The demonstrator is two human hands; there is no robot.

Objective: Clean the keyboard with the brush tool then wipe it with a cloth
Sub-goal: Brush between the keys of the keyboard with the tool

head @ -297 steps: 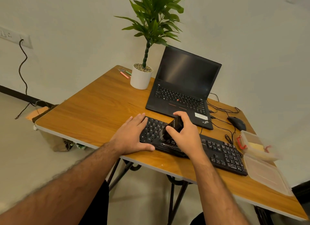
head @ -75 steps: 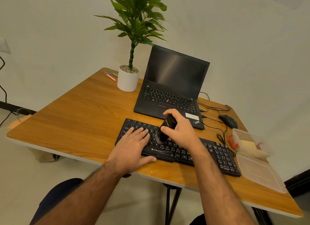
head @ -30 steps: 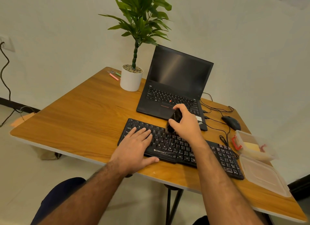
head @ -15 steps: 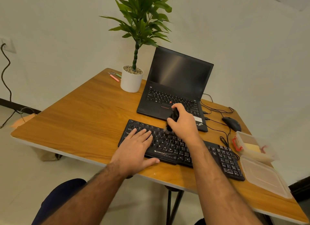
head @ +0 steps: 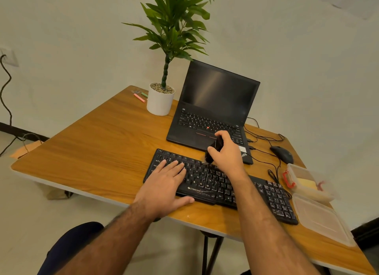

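R hand [head: 227,155] grips brush [head: 214,150] on keyboard [head: 209,182].

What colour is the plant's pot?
White. The pot shows best in the head view.

Black Zebronics keyboard [head: 215,184] lies flat along near edge of wooden table, white legends on keys. Black brush tool [head: 213,151] stands tilted over keyboard's back row, bristles down, touching top keys near the middle.
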